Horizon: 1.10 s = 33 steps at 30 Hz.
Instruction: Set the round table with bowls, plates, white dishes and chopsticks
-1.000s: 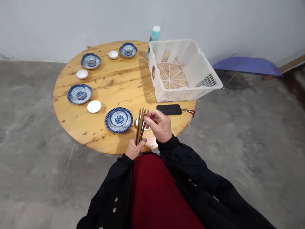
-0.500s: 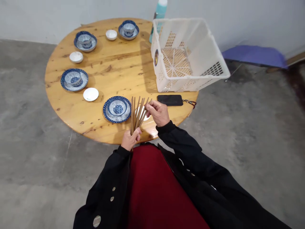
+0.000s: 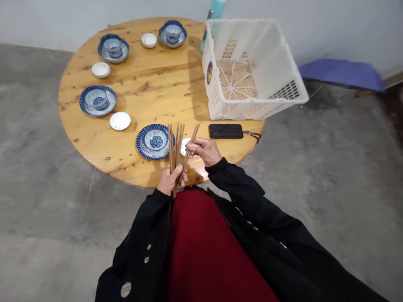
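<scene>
My left hand [image 3: 170,181] is closed around the lower ends of a bundle of brown chopsticks [image 3: 175,147], which stand upright over the near edge of the round wooden table [image 3: 151,92]. My right hand [image 3: 203,150] pinches one or two chopsticks near their upper part and draws them to the right, apart from the bundle. Just behind the chopsticks lies a blue-patterned plate with a bowl [image 3: 155,141]. A small white dish [image 3: 186,147] is partly hidden behind my hands.
A white plastic basket [image 3: 252,69] sits at the table's right side, a black phone [image 3: 226,131] in front of it, a teal bottle [image 3: 214,12] behind. Three more blue plate-and-bowl sets [image 3: 98,100] and small white dishes [image 3: 120,121] ring the table. Concrete floor surrounds it.
The tight bundle has fanned out, and my right hand has pulled chopsticks away to the right. The view has shifted forward and down over the table.
</scene>
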Each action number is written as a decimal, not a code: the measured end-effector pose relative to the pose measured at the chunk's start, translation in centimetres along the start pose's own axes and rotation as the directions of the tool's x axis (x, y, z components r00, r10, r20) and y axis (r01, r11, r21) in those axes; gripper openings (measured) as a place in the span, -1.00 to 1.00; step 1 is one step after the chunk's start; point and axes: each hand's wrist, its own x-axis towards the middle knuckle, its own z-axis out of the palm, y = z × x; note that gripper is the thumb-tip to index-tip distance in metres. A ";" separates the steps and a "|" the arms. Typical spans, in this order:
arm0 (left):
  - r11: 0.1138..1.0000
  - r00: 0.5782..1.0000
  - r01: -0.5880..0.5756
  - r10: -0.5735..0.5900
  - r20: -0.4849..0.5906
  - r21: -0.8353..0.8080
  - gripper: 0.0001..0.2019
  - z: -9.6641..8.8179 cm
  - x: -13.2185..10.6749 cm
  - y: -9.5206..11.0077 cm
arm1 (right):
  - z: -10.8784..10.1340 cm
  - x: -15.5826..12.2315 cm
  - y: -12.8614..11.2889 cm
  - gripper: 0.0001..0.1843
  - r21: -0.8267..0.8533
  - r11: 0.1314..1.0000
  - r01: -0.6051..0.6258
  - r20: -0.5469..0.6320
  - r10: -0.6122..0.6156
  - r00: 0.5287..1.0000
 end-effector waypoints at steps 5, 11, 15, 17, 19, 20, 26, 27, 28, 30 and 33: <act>0.998 0.993 0.033 -0.040 -0.111 -0.060 -0.44 -0.6 0.5 -0.7 | -3.0 2.5 -0.6 -0.62 -0.022 0.999 0.040 -0.162 -0.043 0.986; 1.000 0.979 -0.013 0.014 -0.204 0.008 -0.52 -1.2 0.4 -1.8 | -6.2 5.5 -0.4 -0.71 0.019 1.000 -0.022 -0.272 0.027 0.962; 1.000 0.982 -0.015 0.016 -0.187 0.006 -0.55 -0.9 -0.1 -1.4 | -6.3 6.1 0.1 -0.76 0.043 0.991 -0.128 -0.338 0.135 0.932; 1.000 0.984 0.000 0.001 -0.180 0.005 -0.54 -0.7 -0.2 -1.3 | -6.3 6.3 0.5 -0.78 0.048 0.985 -0.166 -0.353 0.172 0.920; 1.000 0.986 0.014 -0.013 -0.169 0.008 -0.53 -0.6 0.0 -1.3 | -6.3 6.6 1.1 -0.80 0.037 0.983 -0.182 -0.335 0.184 0.924; 1.000 0.987 0.022 -0.021 -0.161 0.009 -0.53 -0.6 0.1 -1.4 | -6.3 6.7 1.4 -0.81 0.028 0.981 -0.190 -0.319 0.188 0.929; 0.996 0.991 0.077 -0.082 -0.104 -0.047 -0.56 -0.2 1.0 -2.8 | -5.9 7.6 2.9 -0.75 0.007 0.975 -0.221 -0.281 0.214 0.936; 0.994 0.990 0.091 -0.097 -0.107 -0.059 -0.57 -0.1 1.1 -3.0 | -5.8 7.8 3.1 -0.75 0.014 0.973 -0.230 -0.283 0.225 0.932; 0.992 0.987 0.105 -0.112 -0.113 -0.069 -0.57 -0.1 1.3 -3.3 | -5.7 8.1 3.4 -0.74 0.022 0.970 -0.242 -0.280 0.238 0.930; 0.989 0.983 0.126 -0.135 -0.125 -0.073 -0.57 0.1 1.5 -3.6 | -5.5 8.7 3.9 -0.74 0.025 0.963 -0.268 -0.265 0.264 0.927; 0.988 0.979 0.149 -0.154 -0.131 -0.052 -0.59 0.6 1.7 -4.0 | -5.3 9.7 4.8 -0.72 0.001 0.951 -0.308 -0.218 0.301 0.928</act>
